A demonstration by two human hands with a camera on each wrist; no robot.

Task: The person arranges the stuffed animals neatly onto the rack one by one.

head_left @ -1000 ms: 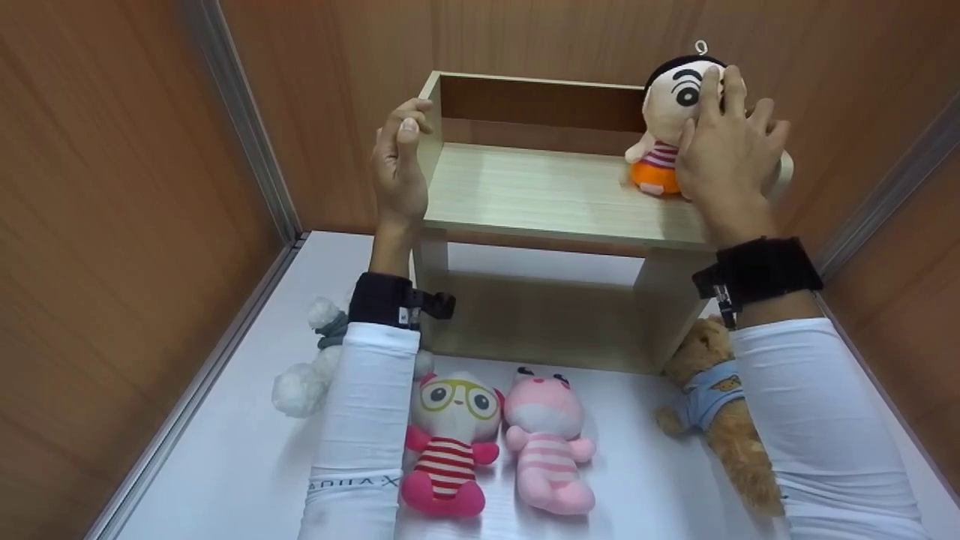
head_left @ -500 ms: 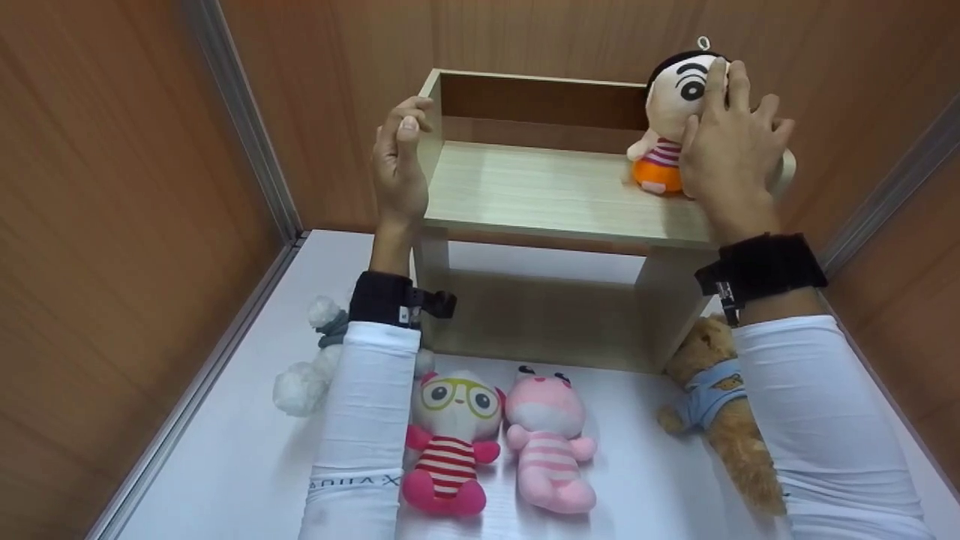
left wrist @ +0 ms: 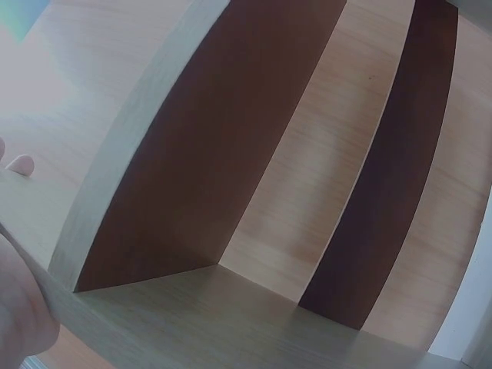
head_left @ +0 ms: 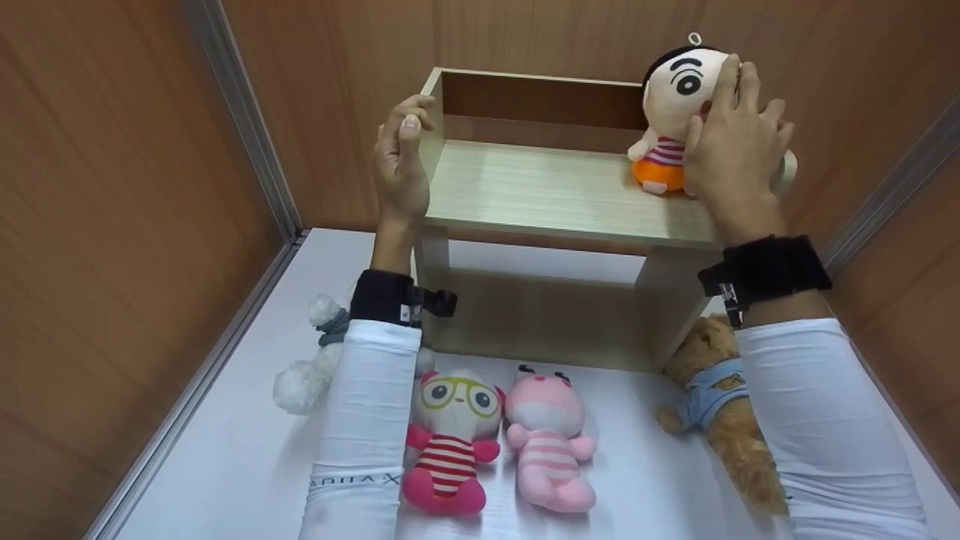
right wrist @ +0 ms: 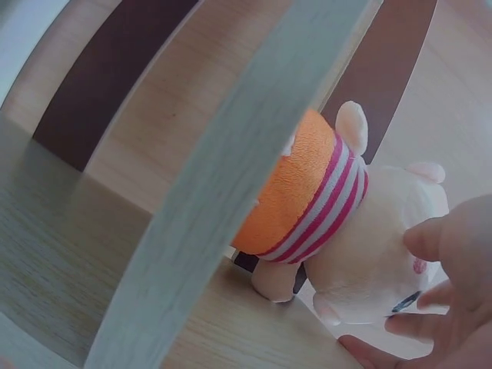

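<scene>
A plush doll (head_left: pixel 675 97) with black hair, a striped top and orange shorts sits upright at the right end of the upper shelf board. My right hand (head_left: pixel 739 146) lies against the right side of its face with straight, spread fingers, covering part of it. In the right wrist view, the thumb and fingertips are at the face of the doll (right wrist: pixel 369 246). At the other end, my left hand (head_left: pixel 403 157) grips the side panel of the wooden shelf (head_left: pixel 540 184). One fingertip (left wrist: pixel 21 164) shows over that panel in the left wrist view.
On the white table (head_left: pixel 217 465) before the shelf lie a panda plush (head_left: pixel 450 442) in yellow glasses and a pink plush (head_left: pixel 547 442). A brown teddy bear (head_left: pixel 724 397) lies by the right forearm, a white fluffy toy (head_left: pixel 300 386) by the left. Wooden walls enclose the sides.
My right hand has shifted slightly right across the doll's face, uncovering more of it. The doll's head has risen a little. The left hand stays at the side panel.
</scene>
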